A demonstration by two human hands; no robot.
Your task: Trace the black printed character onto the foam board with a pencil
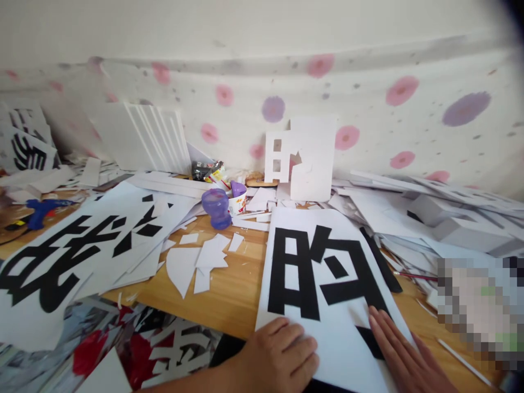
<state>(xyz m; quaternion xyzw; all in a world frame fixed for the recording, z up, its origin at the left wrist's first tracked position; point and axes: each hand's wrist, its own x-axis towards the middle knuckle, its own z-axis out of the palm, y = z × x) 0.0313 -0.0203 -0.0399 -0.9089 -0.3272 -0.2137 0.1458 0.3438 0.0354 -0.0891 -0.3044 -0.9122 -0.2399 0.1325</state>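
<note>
A white sheet [344, 338] with a large black cut-out Chinese character [295, 273] lies in front of me, reaching past the table's near side. My left hand [282, 352] rests on its lower left part with the fingers curled; whatever they may hold is hidden. Across the lower right stroke of the character lies my right hand [405, 349], flat, fingers stretched out side by side. To the left, another white sheet [123, 218] bears black characters. White offcuts [182, 267] lie between the two sheets.
A blue glue gun [39, 213] lies at the far left. Behind the offcuts stand a purple cup [215, 207] and a paper tub [237, 202]. White boards [313, 164] lean against the wall. Stacked white pieces [466, 224] fill the right; scraps [135, 344] lie below the table edge.
</note>
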